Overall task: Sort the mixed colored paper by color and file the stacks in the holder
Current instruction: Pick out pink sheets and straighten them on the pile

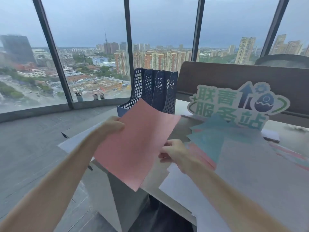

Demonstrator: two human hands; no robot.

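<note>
Two hands share one pink sheet (135, 144), lifted above the table (180, 185) edge and just in front of the blue holder (155, 91). My left hand (112, 126) is my grip on its upper left edge, thumb over and fingers under; my right hand (173, 153) pinches the right edge, fingers curled onto the paper. The sheet is limp and tilted, so it could buckle or catch on the holder's mesh dividers if I feed it in corner first. Letting go early would drop it off the table to the floor. To my right, the mixed pile (222, 139) of teal and pink sheets lies fanned loosely on the table beside the sign (234, 101); a careless brush from my forearm could scatter it.
</note>
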